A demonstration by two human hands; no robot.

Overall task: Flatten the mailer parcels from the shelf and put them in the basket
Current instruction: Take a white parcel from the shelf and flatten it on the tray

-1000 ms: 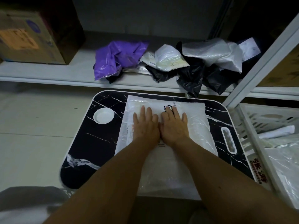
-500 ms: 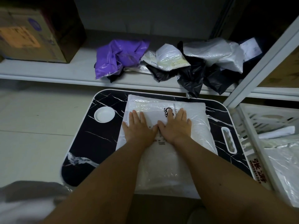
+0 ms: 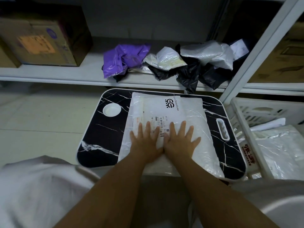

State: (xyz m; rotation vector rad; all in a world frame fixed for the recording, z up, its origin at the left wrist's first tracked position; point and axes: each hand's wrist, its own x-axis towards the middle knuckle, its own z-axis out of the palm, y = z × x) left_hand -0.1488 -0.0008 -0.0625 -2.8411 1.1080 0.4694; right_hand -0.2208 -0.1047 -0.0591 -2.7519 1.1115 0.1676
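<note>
Two bare hands lie side by side, palms down, fingers straight and spread wide, thumbs almost meeting: the left hand [image 3: 145, 143] and the right hand [image 3: 181, 142] both press on the near half of a large white mailer parcel [image 3: 166, 116]. The parcel lies flat under them on a black marble-patterned lap table [image 3: 98, 137], and its printed label and logo show just beyond the fingertips. To flatten it well, it seems best to keep the palms low and sweep them apart toward the side edges, pushing trapped air out without creasing the film. To the right of the right hand stands a white slatted basket [image 3: 243, 109], already holding pale mailers. Beyond the fingertips, on the shelf [image 3: 49, 73], wait crumpled mailers, one purple [image 3: 123, 60], others black and white, with a cardboard box [image 3: 41, 38] far left.
</note>
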